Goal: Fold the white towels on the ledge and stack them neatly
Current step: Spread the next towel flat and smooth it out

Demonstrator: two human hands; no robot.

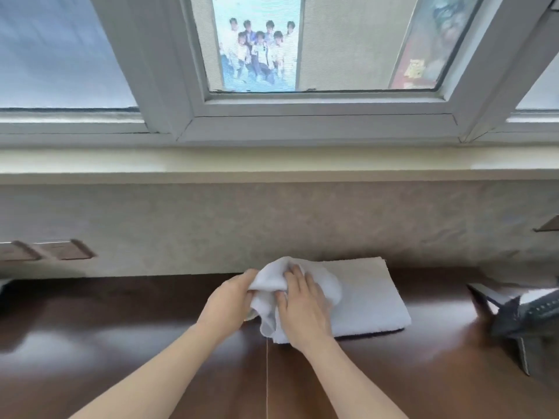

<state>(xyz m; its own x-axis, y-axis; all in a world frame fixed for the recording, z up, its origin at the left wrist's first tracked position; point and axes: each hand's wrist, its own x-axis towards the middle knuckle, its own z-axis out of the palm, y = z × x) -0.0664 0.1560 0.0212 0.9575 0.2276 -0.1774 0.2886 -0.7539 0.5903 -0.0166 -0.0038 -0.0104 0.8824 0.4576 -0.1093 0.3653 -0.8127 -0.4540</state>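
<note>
Head view | left hand [230, 300] and right hand [299, 306] grip crumpled towel [272, 279] over folded towel [369, 297] | find corners, shake flat (thread dangles).

The dark object [526, 322] at the right is cut off by the picture's edge and cannot be identified. The crumpled towel [302, 285] hides the left hand's fingertips, and both forearms run off the bottom edge.

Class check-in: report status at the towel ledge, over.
Left hand and right hand both gripping crumpled white towel. Folded towel flat on ledge beside it. Nothing blocking.
</note>
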